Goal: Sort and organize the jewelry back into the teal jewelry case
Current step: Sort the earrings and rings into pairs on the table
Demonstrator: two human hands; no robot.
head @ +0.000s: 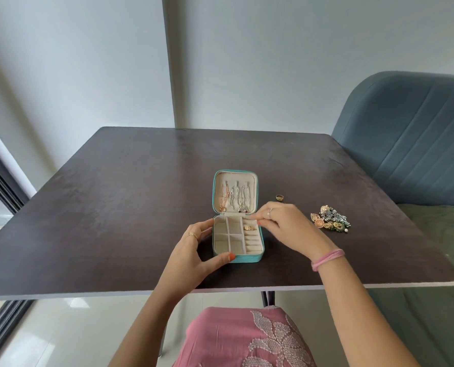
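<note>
One open case (237, 256), lid up, away; two loose rings: one slotted (247, 228), one on table (279, 197). Left hand (194, 250) gripping case; right hand (286, 223) pinching, contents unclear.

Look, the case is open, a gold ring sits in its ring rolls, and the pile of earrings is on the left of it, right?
Not quite. The case is open and a gold ring sits in its rolls, but the head view shows the earrings piled on the right of it.
</note>
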